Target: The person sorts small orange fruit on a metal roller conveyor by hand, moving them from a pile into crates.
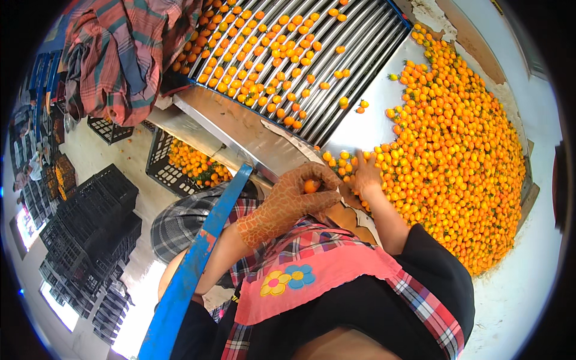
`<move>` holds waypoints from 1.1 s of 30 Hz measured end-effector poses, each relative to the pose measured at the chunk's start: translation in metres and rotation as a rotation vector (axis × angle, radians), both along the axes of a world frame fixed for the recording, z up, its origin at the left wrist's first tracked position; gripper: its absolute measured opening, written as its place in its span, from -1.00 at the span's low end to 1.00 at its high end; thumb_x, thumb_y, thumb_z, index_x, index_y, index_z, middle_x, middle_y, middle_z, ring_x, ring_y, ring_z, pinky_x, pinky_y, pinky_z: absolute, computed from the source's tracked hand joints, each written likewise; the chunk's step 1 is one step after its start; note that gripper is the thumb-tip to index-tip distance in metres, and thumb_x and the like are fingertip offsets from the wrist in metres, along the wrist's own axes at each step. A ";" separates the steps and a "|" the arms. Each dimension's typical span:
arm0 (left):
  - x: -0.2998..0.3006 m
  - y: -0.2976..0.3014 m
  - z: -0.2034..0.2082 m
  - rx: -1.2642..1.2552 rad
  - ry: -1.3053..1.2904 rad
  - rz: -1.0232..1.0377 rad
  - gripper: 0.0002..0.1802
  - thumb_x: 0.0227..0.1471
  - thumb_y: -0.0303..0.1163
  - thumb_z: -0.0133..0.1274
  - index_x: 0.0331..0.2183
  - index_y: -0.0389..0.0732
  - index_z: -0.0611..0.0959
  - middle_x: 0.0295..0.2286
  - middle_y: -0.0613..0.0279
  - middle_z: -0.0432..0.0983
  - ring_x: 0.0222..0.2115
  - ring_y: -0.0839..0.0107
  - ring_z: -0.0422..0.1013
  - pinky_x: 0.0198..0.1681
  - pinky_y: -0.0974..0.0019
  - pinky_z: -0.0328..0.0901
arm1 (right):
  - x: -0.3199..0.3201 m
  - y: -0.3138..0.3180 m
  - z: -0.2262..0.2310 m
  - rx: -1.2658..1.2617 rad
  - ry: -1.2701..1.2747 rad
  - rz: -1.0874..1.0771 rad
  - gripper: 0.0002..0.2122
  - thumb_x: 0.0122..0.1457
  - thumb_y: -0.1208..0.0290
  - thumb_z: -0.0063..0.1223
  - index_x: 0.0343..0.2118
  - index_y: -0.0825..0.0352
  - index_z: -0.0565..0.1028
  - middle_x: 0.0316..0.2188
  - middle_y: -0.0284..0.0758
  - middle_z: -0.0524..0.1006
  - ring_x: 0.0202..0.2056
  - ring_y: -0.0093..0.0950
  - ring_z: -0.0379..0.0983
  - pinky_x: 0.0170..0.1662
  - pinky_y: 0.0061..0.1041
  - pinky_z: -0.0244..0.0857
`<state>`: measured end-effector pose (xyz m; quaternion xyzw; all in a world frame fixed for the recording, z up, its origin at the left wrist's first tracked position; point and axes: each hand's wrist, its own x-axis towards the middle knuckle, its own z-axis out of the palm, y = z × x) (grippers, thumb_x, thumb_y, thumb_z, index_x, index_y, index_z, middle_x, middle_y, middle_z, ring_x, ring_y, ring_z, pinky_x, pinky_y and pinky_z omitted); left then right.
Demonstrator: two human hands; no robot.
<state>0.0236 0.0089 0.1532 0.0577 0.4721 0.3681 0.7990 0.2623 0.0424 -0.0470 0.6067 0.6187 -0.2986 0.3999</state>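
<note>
My left hand (287,201), in a brown-patterned glove, curls its thumb and fingers round an orange cherry tomato (311,186) in front of my apron. Bare and stretched forward, my right hand (366,178) touches the near left edge of a large heap of orange and yellow cherry tomatoes (456,156). Its fingers look apart, with loose tomatoes (339,165) just left of them. Whether a tomato lies under that hand is hidden. The heap rests on a metal sheet (363,129), which meets a bed of steel rollers (360,48).
Scattered cherry tomatoes (240,54) lie on the rollers. A blue bar (198,258) crosses in front of my left forearm. Below the roller bed, a black crate (161,159) holds more tomatoes. Stacked black crates (90,222) stand left; a plaid cloth (120,54) hangs at upper left.
</note>
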 end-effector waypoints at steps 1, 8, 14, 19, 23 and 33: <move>0.000 0.000 0.001 0.011 0.015 -0.021 -0.83 -0.07 -0.56 0.14 -0.36 -0.20 0.50 -0.48 0.31 0.40 -0.58 0.55 0.38 -0.53 0.50 0.35 | 0.007 -0.022 -0.014 0.120 -0.003 0.030 -0.14 -0.10 0.12 0.26 0.23 -0.07 -0.07 0.18 0.06 -0.06 0.05 0.07 0.16 -0.10 0.02 0.33; 0.001 -0.001 -0.002 0.005 0.014 0.053 -0.84 -0.05 -0.56 0.12 -0.36 -0.24 0.49 -0.54 0.29 0.39 -0.61 0.55 0.36 -0.54 0.47 0.35 | -0.072 0.008 -0.084 0.377 0.286 -0.729 -0.22 -0.01 0.02 0.15 0.21 0.18 0.02 0.08 0.19 0.05 -0.01 0.10 0.25 0.03 -0.19 0.24; -0.001 0.001 0.003 -0.077 0.081 -0.005 -0.84 -0.04 -0.51 0.13 -0.35 -0.21 0.50 -0.57 0.35 0.36 -0.66 0.61 0.30 -0.64 0.54 0.25 | -0.096 0.099 -0.091 0.577 0.785 -0.489 -0.40 0.01 0.17 0.15 0.14 0.16 0.24 0.02 -0.14 0.35 -0.01 -0.21 0.31 0.05 -0.29 0.19; 0.000 0.000 0.004 -0.021 0.076 -0.012 -0.85 -0.04 -0.49 0.14 -0.36 -0.19 0.52 -0.59 0.37 0.38 -0.67 0.64 0.30 -0.68 0.57 0.22 | -0.002 0.139 -0.049 0.665 -0.012 -0.264 -0.09 -0.21 -0.11 0.21 0.24 0.03 0.04 0.22 -0.08 0.04 0.20 -0.07 -0.01 0.06 0.08 0.09; 0.002 0.003 0.007 -0.003 0.074 -0.063 -0.85 -0.03 -0.49 0.14 -0.35 -0.20 0.52 -0.61 0.36 0.39 -0.67 0.64 0.30 -0.68 0.57 0.22 | 0.017 0.130 -0.046 0.435 -0.215 -0.403 -0.10 -0.05 -0.05 0.13 0.29 0.03 -0.15 0.21 -0.02 0.02 0.20 -0.05 0.01 0.07 0.02 0.14; 0.000 0.003 -0.004 -0.067 0.189 -0.020 -0.83 -0.01 -0.48 0.12 -0.31 -0.24 0.52 -0.56 0.34 0.38 -0.65 0.63 0.30 -0.65 0.53 0.25 | -0.166 0.171 -0.041 0.635 0.589 0.008 -0.40 0.02 0.11 0.09 0.17 0.07 0.22 0.18 -0.04 0.15 0.12 -0.05 0.19 0.08 -0.20 0.23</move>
